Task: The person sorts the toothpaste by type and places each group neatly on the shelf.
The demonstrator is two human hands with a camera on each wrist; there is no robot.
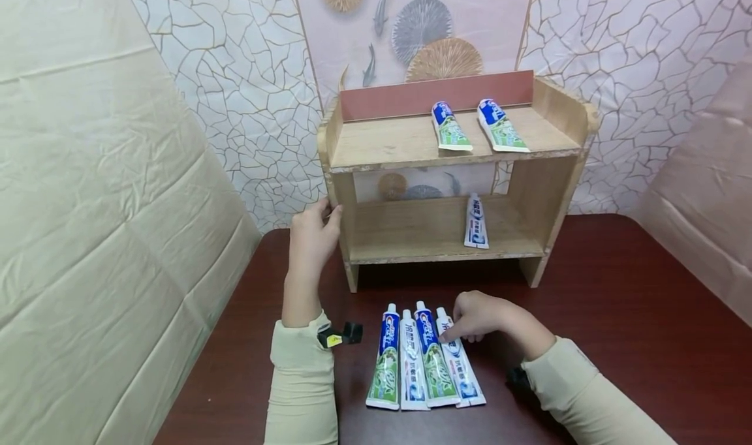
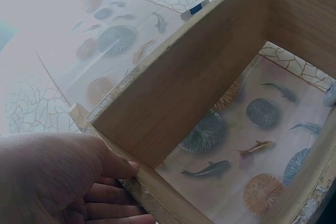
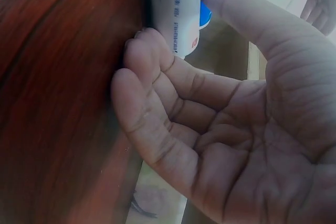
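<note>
My left hand grips the left side panel of a small wooden shelf; the left wrist view shows the thumb along the panel's edge and the fingers outside it. Four-in-a-row is avoided here: several toothpaste tubes lie side by side on the table, caps toward the shelf. At the right end of this row, my right hand holds a white toothpaste tube near its cap, thumb on one side and curled fingertips on the other. Left of it lie a blue-green tube, another white tube and another blue-green tube.
Two blue-green tubes lie on the shelf's top board, right of its middle. One white tube lies on the lower board. The dark red table extends to both sides, with patterned wall cloth behind.
</note>
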